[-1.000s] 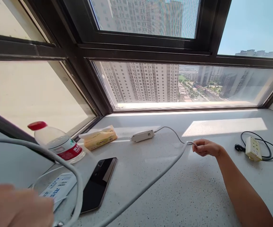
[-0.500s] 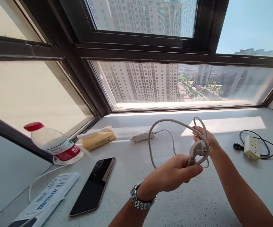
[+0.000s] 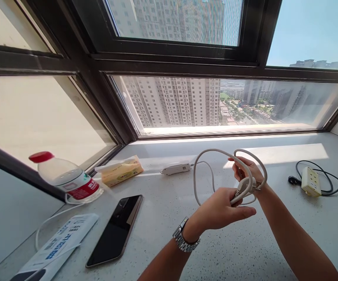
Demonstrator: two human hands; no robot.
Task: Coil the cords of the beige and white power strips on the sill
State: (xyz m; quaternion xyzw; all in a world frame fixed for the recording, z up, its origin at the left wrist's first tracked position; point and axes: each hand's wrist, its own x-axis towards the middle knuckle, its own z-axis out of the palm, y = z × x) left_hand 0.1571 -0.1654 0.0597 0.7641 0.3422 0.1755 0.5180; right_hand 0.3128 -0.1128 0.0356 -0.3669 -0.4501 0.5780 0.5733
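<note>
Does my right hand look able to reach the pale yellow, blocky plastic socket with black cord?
Probably yes: between the right hand and that socket, only its black plug and cord lie on speckled white counter; but the hand seems busy with looped off-white cable.

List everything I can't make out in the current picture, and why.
- Left hand, head view: some fingers hidden behind its own back and thumb.
- Right hand, head view: exact grip partly covered by the grey cord and plug.
- White printed package, head view: near end cut off by the bottom edge.
- Yellow pack, head view: print too small.
</note>
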